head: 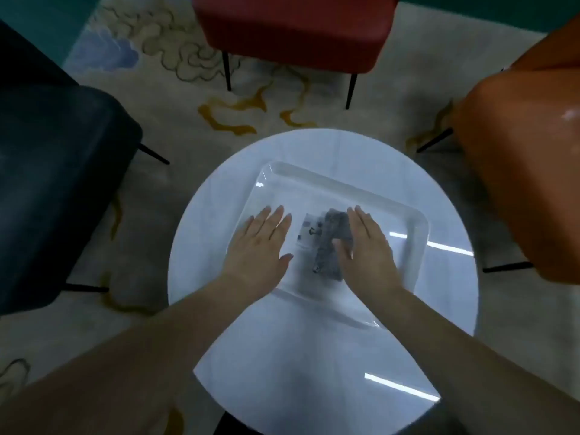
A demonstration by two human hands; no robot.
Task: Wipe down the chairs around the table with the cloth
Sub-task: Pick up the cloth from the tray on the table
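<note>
A folded grey-and-white patterned cloth (pixel 320 240) lies in a clear tray (pixel 408 227) on the round white table (pixel 314 356). My left hand (pixel 255 246) rests flat on the tray's left part, fingers spread, holding nothing. My right hand (pixel 365 246) lies flat over the cloth's right edge, fingers extended. Three chairs stand around the table: a dark blue one (pixel 53 171) at the left, a red one (pixel 295 26) at the far side, an orange one (pixel 527 158) at the right.
A pale carpet (pixel 194 98) with yellow and blue swirls covers the floor. Thin black chair legs (pixel 351 89) stick out toward the table. A teal wall runs along the top edge.
</note>
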